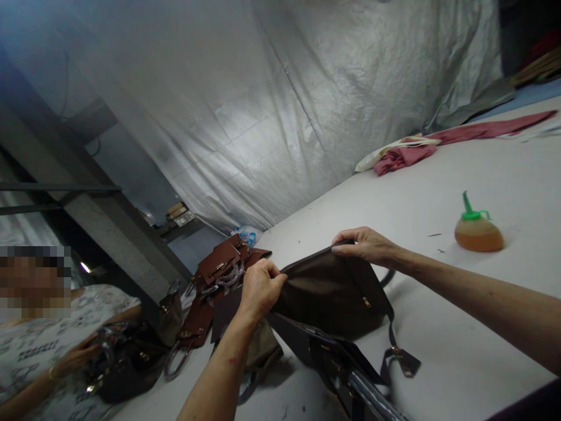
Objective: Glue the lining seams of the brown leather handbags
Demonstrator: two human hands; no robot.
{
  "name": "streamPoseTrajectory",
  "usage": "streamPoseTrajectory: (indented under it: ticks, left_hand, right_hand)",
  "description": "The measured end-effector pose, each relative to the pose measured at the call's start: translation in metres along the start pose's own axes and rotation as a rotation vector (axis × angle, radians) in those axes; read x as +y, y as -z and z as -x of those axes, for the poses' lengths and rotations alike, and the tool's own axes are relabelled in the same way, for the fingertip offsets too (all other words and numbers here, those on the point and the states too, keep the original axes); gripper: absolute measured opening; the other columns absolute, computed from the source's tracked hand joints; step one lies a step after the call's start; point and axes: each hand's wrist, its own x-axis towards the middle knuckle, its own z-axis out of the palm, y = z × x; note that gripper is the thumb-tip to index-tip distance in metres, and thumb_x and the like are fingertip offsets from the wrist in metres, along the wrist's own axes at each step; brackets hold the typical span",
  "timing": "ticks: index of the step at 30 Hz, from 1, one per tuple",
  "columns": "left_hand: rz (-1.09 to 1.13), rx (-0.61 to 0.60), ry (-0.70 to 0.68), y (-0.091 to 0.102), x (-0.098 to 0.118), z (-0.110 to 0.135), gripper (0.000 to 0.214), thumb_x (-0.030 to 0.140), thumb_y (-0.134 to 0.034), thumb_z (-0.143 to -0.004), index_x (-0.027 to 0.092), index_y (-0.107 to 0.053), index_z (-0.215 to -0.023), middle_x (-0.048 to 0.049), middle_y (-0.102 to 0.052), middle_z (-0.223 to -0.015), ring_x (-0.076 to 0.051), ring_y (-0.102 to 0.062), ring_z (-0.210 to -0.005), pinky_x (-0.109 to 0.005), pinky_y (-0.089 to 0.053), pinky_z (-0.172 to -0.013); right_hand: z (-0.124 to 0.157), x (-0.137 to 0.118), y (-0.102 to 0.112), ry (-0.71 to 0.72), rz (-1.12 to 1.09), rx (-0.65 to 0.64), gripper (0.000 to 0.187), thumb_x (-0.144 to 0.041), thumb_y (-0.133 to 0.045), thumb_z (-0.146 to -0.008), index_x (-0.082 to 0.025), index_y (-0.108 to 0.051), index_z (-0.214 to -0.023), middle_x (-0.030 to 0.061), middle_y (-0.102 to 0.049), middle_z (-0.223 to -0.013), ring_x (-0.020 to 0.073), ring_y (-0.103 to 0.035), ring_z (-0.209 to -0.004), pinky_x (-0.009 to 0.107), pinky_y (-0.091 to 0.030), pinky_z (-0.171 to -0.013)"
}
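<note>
A dark brown handbag (335,292) lies opened in front of me on the white table, its lining and a small zip pull showing inside. My left hand (262,287) pinches the bag's upper edge on the left. At the right end of that same edge, my right hand (363,245) grips it between thumb and fingers. A strap with a dark hanging tag (405,361) trails from the bag's right side onto the table. Plastic-wrapped handles (372,394) stick out toward me at the bottom. Behind my left forearm sits an olive-brown bag (263,348), partly hidden.
Reddish-brown handbags (219,263) are piled at the left. A co-worker (65,345) there handles a black handbag (131,362). On the right stands a squeeze bottle (479,233) with a green nozzle and amber liquid. Pink cloth (405,159) lies along the silver sheeting (272,117).
</note>
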Motion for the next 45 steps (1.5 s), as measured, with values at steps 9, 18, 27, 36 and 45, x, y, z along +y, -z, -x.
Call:
streamPoseTrajectory:
  ticks: [9,18,27,36,45]
  left_hand:
    - [-0.101,0.008,0.083,0.0,0.008,0.0,0.018,0.016,-0.072,-0.076,0.02,-0.064,-0.06,-0.0027,-0.069,-0.071,-0.019,-0.064,-0.073,-0.03,-0.04,-0.07]
    - [-0.131,0.033,0.07,-0.002,0.009,-0.001,0.017,0.018,-0.072,-0.074,0.02,-0.064,-0.059,-0.0036,-0.069,-0.071,-0.02,-0.064,-0.072,-0.03,-0.04,-0.07]
    - [-0.116,0.043,0.049,0.0,0.007,0.003,0.017,0.016,-0.072,-0.074,0.02,-0.065,-0.059,-0.0031,-0.07,-0.072,-0.019,-0.064,-0.072,-0.03,-0.04,-0.069]
    - [-0.003,0.031,0.052,0.0,0.006,0.006,0.017,0.02,-0.076,-0.072,0.02,-0.061,-0.064,0.0002,-0.066,-0.071,-0.016,-0.06,-0.068,-0.027,-0.037,-0.064]
    - [0.21,-0.126,0.189,0.011,-0.038,0.018,0.044,0.008,-0.083,-0.054,0.021,-0.054,-0.084,0.0064,-0.057,-0.075,-0.012,-0.052,-0.068,-0.021,-0.036,-0.058]
  right_hand:
    - [-0.009,-0.006,-0.002,0.103,0.342,-0.001,0.037,-0.05,-0.051,-0.088,-0.02,-0.071,-0.082,0.0016,-0.067,-0.07,0.0189,-0.061,-0.067,0.03,-0.043,-0.063]
    - [-0.013,-0.037,-0.019,0.339,0.722,0.011,0.028,-0.02,-0.052,-0.085,-0.017,-0.078,-0.095,0.0128,-0.075,-0.109,0.0271,-0.065,-0.102,0.039,-0.039,-0.096]
    - [-0.033,-0.056,-0.05,0.3,0.72,-0.153,0.025,-0.029,-0.057,-0.09,-0.02,-0.079,-0.081,0.0075,-0.076,-0.083,0.0205,-0.065,-0.077,0.028,-0.037,-0.065]
    - [-0.046,-0.071,-0.066,0.335,0.618,-0.353,0.021,-0.031,-0.064,-0.085,-0.024,-0.081,-0.095,0.0016,-0.077,-0.082,0.0176,-0.065,-0.075,0.026,-0.039,-0.065]
    - [-0.045,-0.074,-0.056,0.222,0.686,-0.315,0.022,-0.026,-0.062,-0.081,-0.021,-0.083,-0.088,0.0055,-0.077,-0.077,0.0199,-0.065,-0.069,0.029,-0.04,-0.061]
